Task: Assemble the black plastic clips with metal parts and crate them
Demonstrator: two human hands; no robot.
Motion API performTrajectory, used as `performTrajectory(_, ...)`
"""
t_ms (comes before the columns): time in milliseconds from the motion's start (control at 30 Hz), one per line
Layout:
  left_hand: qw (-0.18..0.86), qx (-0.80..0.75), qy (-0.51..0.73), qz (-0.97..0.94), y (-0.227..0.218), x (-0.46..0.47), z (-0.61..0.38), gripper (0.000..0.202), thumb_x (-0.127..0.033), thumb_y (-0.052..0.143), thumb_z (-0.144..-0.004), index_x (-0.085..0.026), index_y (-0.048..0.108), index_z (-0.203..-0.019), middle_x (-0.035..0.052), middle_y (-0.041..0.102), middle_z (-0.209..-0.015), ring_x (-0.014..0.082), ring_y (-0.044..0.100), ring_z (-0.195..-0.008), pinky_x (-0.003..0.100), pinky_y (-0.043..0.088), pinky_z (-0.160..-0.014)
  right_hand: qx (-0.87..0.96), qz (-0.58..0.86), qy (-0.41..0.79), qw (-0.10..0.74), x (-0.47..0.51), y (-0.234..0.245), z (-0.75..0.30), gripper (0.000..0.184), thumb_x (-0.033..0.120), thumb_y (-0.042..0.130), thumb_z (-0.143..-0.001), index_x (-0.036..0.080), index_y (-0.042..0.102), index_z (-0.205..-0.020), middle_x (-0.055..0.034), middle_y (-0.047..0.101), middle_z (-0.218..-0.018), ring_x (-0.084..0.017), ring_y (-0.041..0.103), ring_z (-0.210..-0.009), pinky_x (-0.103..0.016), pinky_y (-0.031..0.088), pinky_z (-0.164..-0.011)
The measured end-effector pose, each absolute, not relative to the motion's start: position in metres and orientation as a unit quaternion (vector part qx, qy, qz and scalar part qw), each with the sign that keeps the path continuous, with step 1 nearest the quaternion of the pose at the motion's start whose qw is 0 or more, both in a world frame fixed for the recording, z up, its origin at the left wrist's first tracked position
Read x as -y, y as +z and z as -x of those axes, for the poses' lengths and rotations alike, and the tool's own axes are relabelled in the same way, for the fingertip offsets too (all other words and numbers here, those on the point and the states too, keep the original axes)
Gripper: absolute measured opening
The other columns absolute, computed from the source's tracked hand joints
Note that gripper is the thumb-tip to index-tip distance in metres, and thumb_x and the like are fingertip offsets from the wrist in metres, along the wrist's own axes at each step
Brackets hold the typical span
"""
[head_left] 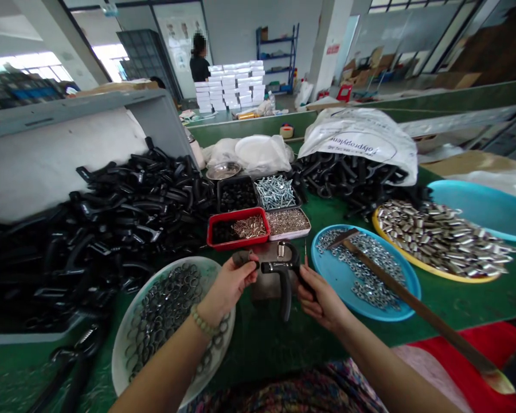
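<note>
Spring-topped handle (284, 268) held in both hands

The right hand (322, 301) is closed around the black handle's arm, a thin pin (305, 253) rising just beside its fingers. The left hand (230, 284) is nearly shut, thumb and fingers (247, 267) pinching a dark grey piece (241, 258) at the handle's left end. A coiled spring (281, 249) stands on the handle's top.

Under the left hand lies a white bowl (120, 338) of dark rings. To the right, a blue plate (333, 287) of small nuts has a long wooden stick (413, 303) across it. Farther off sit a red tray (236, 214), a black tray (236, 179) and a yellow tray (451, 279) of metal sleeves.

One handle is in work, its spring in place. Loose parts remain plentiful: a great heap of black handles (112, 212) on the left, and more spilling from a white sack (361, 140) on the far right. Stacked white boxes (230, 86) stand far off, beside a co-worker (199, 66).
</note>
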State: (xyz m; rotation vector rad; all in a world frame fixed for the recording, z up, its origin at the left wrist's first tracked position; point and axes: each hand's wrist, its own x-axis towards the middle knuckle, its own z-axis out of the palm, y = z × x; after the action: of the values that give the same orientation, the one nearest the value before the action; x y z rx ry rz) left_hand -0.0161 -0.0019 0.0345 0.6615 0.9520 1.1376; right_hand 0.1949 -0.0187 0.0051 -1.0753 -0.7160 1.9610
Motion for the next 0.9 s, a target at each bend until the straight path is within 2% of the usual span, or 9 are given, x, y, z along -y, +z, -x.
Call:
performTrajectory(233, 0.788, -0.309, 0.496, -0.195, 0.032, 0.015, 0.001, 0.02, -0.02, 0.078, -0.065, -0.017, 0.065, -0.08, -0.0012, 0.061, -0.085, 0.0012, 0.051, -0.054, 0.012, 0.042, -0.05, 0.21, 0.355, 0.829, 0.378, 0.033, 0.002, -0.189, 0.037, 0.051, 0.059, -0.08, 0.024, 0.034, -0.077, 0.0132, 0.035, -0.044, -0.001, 0.013, -0.028, -0.012, 0.011, -0.026)
performTrajectory(400, 0.799, -0.309, 0.47, -0.213, 0.033, 0.017, -0.001, 0.033, -0.024, 0.075, -0.07, -0.025, 0.061, -0.099, -0.0007, 0.061, -0.099, 0.0027, 0.053, -0.059, 0.015, 0.043, -0.053, 0.278, 0.408, 0.792, 0.358, 0.031, 0.012, -0.194, 0.036, 0.056, 0.052, -0.082, 0.024, 0.036, -0.079, 0.0135, 0.03, -0.045, -0.003, 0.013, -0.028, -0.014, 0.011, -0.026)
performTrajectory(467, 0.759, -0.371, 0.466, -0.263, 0.033, 0.013, 0.004, 0.039, -0.026, 0.075, -0.069, -0.026, 0.057, -0.104, -0.0002, 0.06, -0.101, 0.0039, 0.053, -0.06, 0.016, 0.043, -0.054, 0.385, 0.476, 0.713, 0.342, 0.029, 0.03, -0.196, 0.032, 0.055, 0.047, -0.084, 0.023, 0.043, -0.083, 0.012, 0.033, -0.045, -0.004, 0.018, -0.028, -0.016, 0.016, -0.027)
performTrajectory(567, 0.603, -0.507, 0.469, -0.399, 0.032, 0.013, 0.02, 0.042, -0.022, 0.074, -0.067, -0.022, 0.056, -0.105, 0.002, 0.061, -0.102, 0.009, 0.057, -0.069, 0.021, 0.045, -0.062, 0.633, 0.559, 0.44, 0.304, 0.029, 0.063, -0.2, 0.031, 0.046, 0.049, -0.084, 0.022, 0.057, -0.1, 0.0015, 0.057, -0.061, -0.011, 0.049, -0.042, -0.022, 0.037, -0.039)
performTrajectory(633, 0.507, -0.555, 0.456, -0.477, 0.029, 0.023, 0.029, 0.033, -0.025, 0.07, -0.07, -0.019, 0.058, -0.1, 0.0035, 0.063, -0.098, 0.0134, 0.059, -0.075, 0.025, 0.047, -0.068, 0.739, 0.566, 0.241, 0.275, 0.032, 0.075, -0.201, 0.036, 0.04, 0.049, -0.085, 0.023, 0.057, -0.116, -0.0071, 0.067, -0.083, -0.02, 0.064, -0.067, -0.028, 0.046, -0.054)
performTrajectory(700, 0.499, -0.569, 0.39, -0.525, 0.023, 0.041, 0.03, 0.021, -0.032, 0.061, -0.079, -0.018, 0.061, -0.094, 0.0049, 0.066, -0.088, 0.0172, 0.06, -0.074, 0.029, 0.048, -0.07, 0.776, 0.572, 0.139, 0.229, 0.035, 0.074, -0.199, 0.038, 0.034, 0.046, -0.087, 0.02, 0.057, -0.12, -0.0111, 0.068, -0.085, -0.025, 0.066, -0.073, -0.032, 0.047, -0.059)
performTrajectory(733, 0.516, -0.567, 0.347, -0.539, 0.018, 0.052, 0.026, 0.022, -0.035, 0.056, -0.082, -0.017, 0.063, -0.092, 0.0061, 0.067, -0.086, 0.0191, 0.061, -0.075, 0.032, 0.048, -0.072, 0.785, 0.573, 0.131, 0.197, 0.036, 0.07, -0.197, 0.037, 0.032, 0.045, -0.087, 0.018, 0.059, -0.118, -0.0115, 0.069, -0.081, -0.026, 0.066, -0.071, -0.032, 0.047, -0.058)
performTrajectory(800, 0.552, -0.549, 0.298, -0.552, 0.01, 0.072, 0.009, 0.026, -0.037, 0.053, -0.084, -0.017, 0.064, -0.097, 0.0093, 0.068, -0.097, 0.023, 0.062, -0.091, 0.035, 0.048, -0.084, 0.797, 0.558, 0.168, 0.157, 0.039, 0.062, -0.187, 0.032, 0.029, 0.046, -0.086, 0.018, 0.062, -0.113, -0.0101, 0.069, -0.077, -0.025, 0.067, -0.068, -0.032, 0.048, -0.059)
performTrajectory(900, 0.528, -0.552, 0.373, -0.527, 0.01, 0.084, -0.018, 0.035, -0.038, 0.051, -0.085, -0.018, 0.057, -0.113, 0.0109, 0.059, -0.121, 0.0231, 0.05, -0.118, 0.036, 0.037, -0.102, 0.796, 0.486, 0.29, 0.216, 0.038, 0.063, -0.162, 0.034, 0.032, 0.048, -0.088, 0.024, 0.057, -0.12, -0.0069, 0.07, -0.094, -0.022, 0.066, -0.083, -0.031, 0.05, -0.071)
